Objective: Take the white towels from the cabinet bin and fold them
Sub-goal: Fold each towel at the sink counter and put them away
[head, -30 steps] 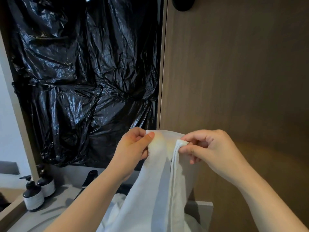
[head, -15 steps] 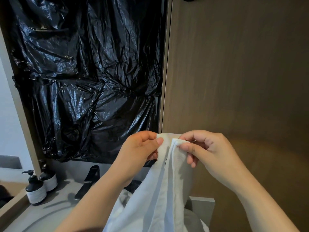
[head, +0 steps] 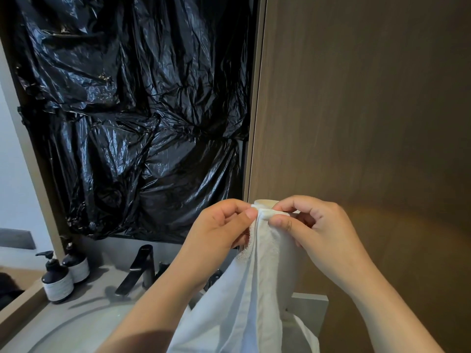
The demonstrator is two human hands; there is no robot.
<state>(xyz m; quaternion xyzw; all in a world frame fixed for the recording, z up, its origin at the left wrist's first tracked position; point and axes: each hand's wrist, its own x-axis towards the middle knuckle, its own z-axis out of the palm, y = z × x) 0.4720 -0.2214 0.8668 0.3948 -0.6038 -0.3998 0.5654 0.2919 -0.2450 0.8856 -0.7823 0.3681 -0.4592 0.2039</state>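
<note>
A white towel (head: pixel 257 284) hangs in front of me, gathered at its top edge and falling out of the bottom of the view. My left hand (head: pixel 219 235) pinches the top edge from the left between thumb and fingers. My right hand (head: pixel 318 230) pinches the same edge from the right, and the two hands nearly touch. More white cloth (head: pixel 305 332) lies below the hanging towel at the lower right. The cabinet bin is not visible.
Black plastic sheeting (head: pixel 132 118) covers the wall ahead on the left. A brown wooden cabinet panel (head: pixel 364 105) fills the right. Below are a grey counter (head: pixel 84 309) with a sink, a black tap (head: pixel 139 271) and two dark pump bottles (head: pixel 54 281).
My hands have come closer together along the towel's top edge, bunching it between them. The view has shifted slightly, showing more of the counter and tap.
</note>
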